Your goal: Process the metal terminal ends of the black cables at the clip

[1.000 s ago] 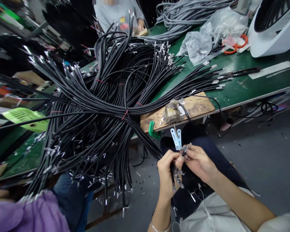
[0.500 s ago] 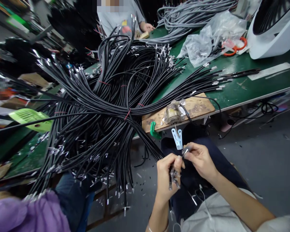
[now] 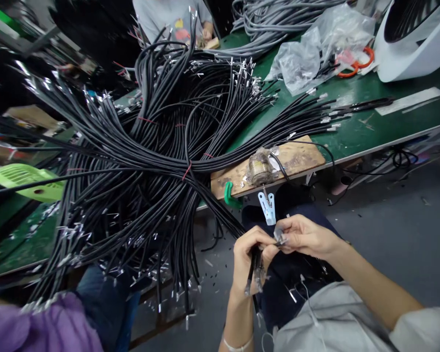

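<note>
My left hand point(image 3: 247, 259) is closed around a few black cables point(image 3: 254, 271) whose metal-tipped ends hang below the fist. My right hand point(image 3: 304, 237) pinches a small metal terminal point(image 3: 279, 236) at the end of one cable, touching the left thumb. Both hands are above my lap, just under a pale blue clip point(image 3: 267, 209) that hangs from a taped device point(image 3: 260, 167) on a wooden board point(image 3: 300, 159). The held cables run up into a huge tied bundle of black cables point(image 3: 150, 146).
The green workbench point(image 3: 370, 129) carries a plastic bag point(image 3: 308, 56), orange scissors point(image 3: 355, 66), grey cables point(image 3: 275, 19) and a white fan housing point(image 3: 410, 44). A person in purple point(image 3: 40, 322) sits at lower left; another person point(image 3: 172, 19) sits behind the bundle. A green clamp point(image 3: 228, 194) grips the board.
My left hand has shifted a little lower and left, with the cable ends now hanging further below it. My right hand stays pinched at the cable tip. The view has tilted slightly.
</note>
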Demonstrator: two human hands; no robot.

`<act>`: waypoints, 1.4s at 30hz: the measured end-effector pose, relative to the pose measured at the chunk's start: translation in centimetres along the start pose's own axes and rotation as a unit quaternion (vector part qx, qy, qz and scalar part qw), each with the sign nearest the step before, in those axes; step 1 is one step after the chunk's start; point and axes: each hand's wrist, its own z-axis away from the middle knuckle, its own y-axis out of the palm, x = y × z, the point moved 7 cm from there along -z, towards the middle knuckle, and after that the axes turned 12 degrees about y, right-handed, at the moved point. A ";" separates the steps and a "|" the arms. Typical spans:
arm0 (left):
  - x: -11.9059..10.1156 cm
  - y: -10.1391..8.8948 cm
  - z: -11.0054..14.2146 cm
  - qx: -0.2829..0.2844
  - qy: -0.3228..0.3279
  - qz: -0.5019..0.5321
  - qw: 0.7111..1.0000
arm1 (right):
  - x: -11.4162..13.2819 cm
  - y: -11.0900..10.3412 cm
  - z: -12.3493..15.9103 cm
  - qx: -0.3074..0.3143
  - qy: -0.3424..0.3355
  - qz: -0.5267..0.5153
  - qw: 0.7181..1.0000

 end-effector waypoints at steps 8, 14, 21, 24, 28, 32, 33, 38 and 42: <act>0.0 0.2 -0.1 -0.023 0.025 0.013 0.999 | 6.9 -3.1 -0.2 -0.234 -0.084 0.235 0.940; 0.5 -0.9 0.0 -0.118 0.042 0.083 0.989 | 6.0 -1.5 -2.8 -0.176 -0.080 0.072 0.978; 1.1 0.1 -0.6 -0.090 -0.018 0.078 0.993 | 3.2 -1.1 -4.1 -0.082 -0.094 -0.152 0.980; 1.0 0.2 -0.8 -0.077 -0.032 0.065 0.994 | 2.3 -0.9 -4.4 -0.041 -0.075 -0.179 0.980; 0.7 0.1 -0.6 -0.065 -0.028 0.046 0.996 | 0.9 -2.2 -4.5 -0.054 -0.060 -0.204 0.976; 0.3 -0.4 -0.3 -0.074 0.009 0.026 0.997 | 0.0 -4.7 -3.2 -0.087 -0.071 -0.195 0.974; 0.2 -0.6 -0.3 -0.076 0.020 0.023 0.997 | -0.1 -5.5 -2.4 -0.109 -0.082 -0.170 0.976; 0.0 -0.3 -0.6 -0.017 0.033 0.009 0.999 | 2.0 -6.0 3.2 -0.261 -0.188 0.086 0.943; 0.7 1.0 -1.0 0.082 -0.014 -0.037 0.996 | 4.1 0.6 5.4 -0.192 -0.287 0.407 0.846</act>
